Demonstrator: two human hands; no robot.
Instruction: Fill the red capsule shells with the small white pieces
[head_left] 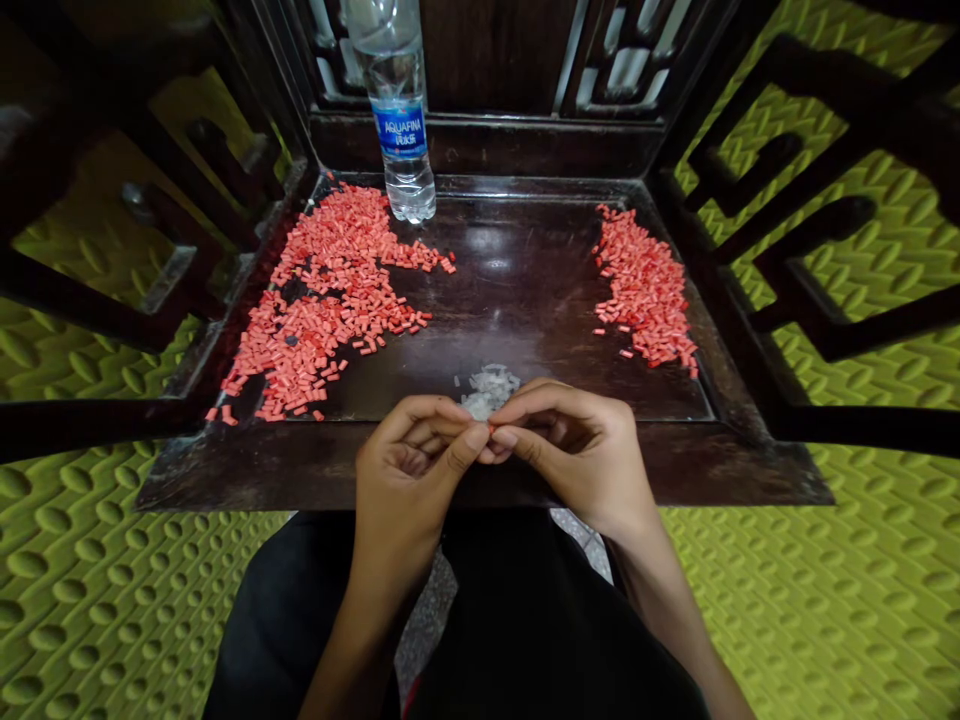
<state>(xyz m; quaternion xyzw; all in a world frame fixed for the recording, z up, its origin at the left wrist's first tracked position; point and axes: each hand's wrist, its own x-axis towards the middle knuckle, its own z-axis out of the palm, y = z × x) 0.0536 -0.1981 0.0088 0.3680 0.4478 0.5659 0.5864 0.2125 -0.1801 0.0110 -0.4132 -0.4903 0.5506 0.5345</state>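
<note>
Below centre: your left hand (405, 465) and right hand (589, 450) pinch a red piece (492, 428); uneven pressure could pop it loose.

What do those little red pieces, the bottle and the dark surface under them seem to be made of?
Red pieces: probably plastic, slightly shiny and evenly cut, though the exact kind is unclear.
Bottle: clear, glossy plastic, judging by its see-through wall and lobed base.
Dark surface: likely varnished wood, from its brown tone and soft reflections.
</note>
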